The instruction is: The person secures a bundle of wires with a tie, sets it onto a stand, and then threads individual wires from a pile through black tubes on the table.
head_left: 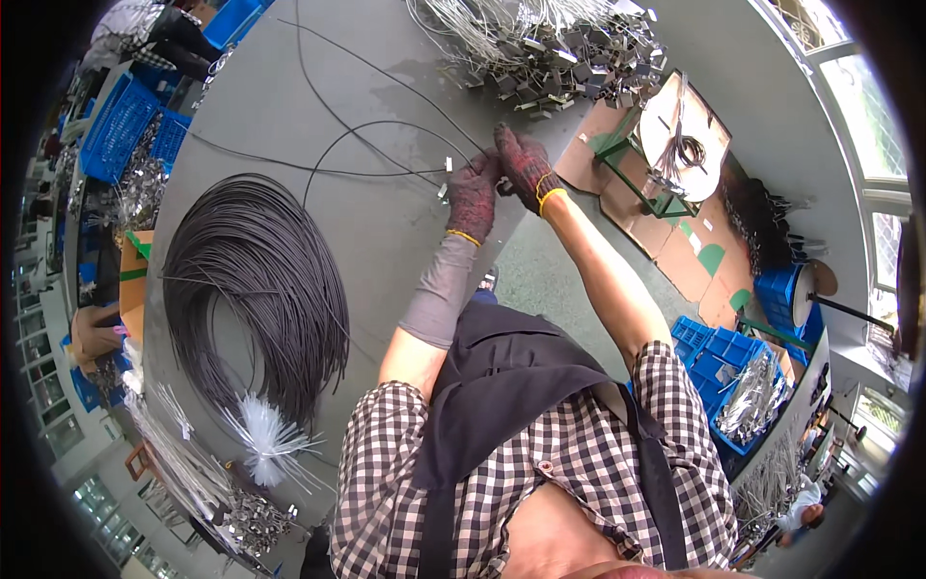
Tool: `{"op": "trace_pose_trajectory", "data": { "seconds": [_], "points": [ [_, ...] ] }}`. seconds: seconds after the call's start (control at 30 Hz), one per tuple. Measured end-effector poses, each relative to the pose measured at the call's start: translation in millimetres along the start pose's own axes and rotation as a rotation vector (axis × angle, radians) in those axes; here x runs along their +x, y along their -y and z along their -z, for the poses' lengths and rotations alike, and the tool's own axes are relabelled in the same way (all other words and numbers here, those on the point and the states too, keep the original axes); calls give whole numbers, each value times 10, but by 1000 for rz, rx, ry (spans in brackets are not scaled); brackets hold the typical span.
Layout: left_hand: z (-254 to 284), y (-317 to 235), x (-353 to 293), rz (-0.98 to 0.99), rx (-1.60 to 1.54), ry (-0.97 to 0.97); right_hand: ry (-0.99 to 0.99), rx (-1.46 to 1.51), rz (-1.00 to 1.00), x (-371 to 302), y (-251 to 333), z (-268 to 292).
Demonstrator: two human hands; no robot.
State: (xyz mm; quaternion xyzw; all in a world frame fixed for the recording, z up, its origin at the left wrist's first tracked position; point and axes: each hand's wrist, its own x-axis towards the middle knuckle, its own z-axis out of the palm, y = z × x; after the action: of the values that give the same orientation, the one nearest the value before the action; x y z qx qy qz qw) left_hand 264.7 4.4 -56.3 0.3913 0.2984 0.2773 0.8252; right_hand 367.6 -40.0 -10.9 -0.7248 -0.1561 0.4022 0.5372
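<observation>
My left hand [473, 198], in a dark red knit glove with a grey sleeve below it, is closed on thin black cable [410, 174] at the table's edge. Pressed close beside it, my right hand [526, 166], gloved the same way, has its fingers curled at the same cable; what lies exactly between its fingers is hidden. Small pale end pieces [449, 165] show just left of my left hand. Loose lengths of the cable loop across the grey table [386, 251]. Left of my hands lies a big coiled bundle of black cables [260, 289].
A bunch of white plastic ties [272, 442] lies by the bundle. Metal pieces with pale wires [579, 63] are heaped at the far edge. To the right are a green-framed stand [666, 145] with coiled cable, cardboard [690, 275] and blue crates [719, 357]. Other people are in the background.
</observation>
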Motion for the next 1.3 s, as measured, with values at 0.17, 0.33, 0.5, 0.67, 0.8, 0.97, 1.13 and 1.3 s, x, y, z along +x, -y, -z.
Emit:
{"op": "trace_pose_trajectory", "data": {
  "seconds": [0.17, 0.33, 0.5, 0.67, 0.8, 0.97, 1.13, 1.3],
  "points": [
    [465, -237, 308, 53, 1135, -470, -183, 11, 93, 271, -134, 706],
    [1454, -1129, 501, -463, 571, -828, -315, 387, 117, 249, 490, 776],
    [554, -2879, 139, -992, 722, -929, -328, 485, 140, 531, 488, 865],
    [514, -2744, 86, -464, 911, -292, -83, 96, 134, 74, 155, 999],
    [787, -1527, 87, 402, 385, 43, 2, -134, -135, -820, -902, 1319],
    [994, -389, -299, 479, 65, 4, 281, -1165, -229, -2238, -2277, 1806],
    [1018, -163, -423, 125, -53, -252, 132, -802, 6, -2108, -2088, 1661],
    [704, -125, -493, 232, -312, -97, -5, -181, 195, -1280, -1234, 1361]
  ]
}}
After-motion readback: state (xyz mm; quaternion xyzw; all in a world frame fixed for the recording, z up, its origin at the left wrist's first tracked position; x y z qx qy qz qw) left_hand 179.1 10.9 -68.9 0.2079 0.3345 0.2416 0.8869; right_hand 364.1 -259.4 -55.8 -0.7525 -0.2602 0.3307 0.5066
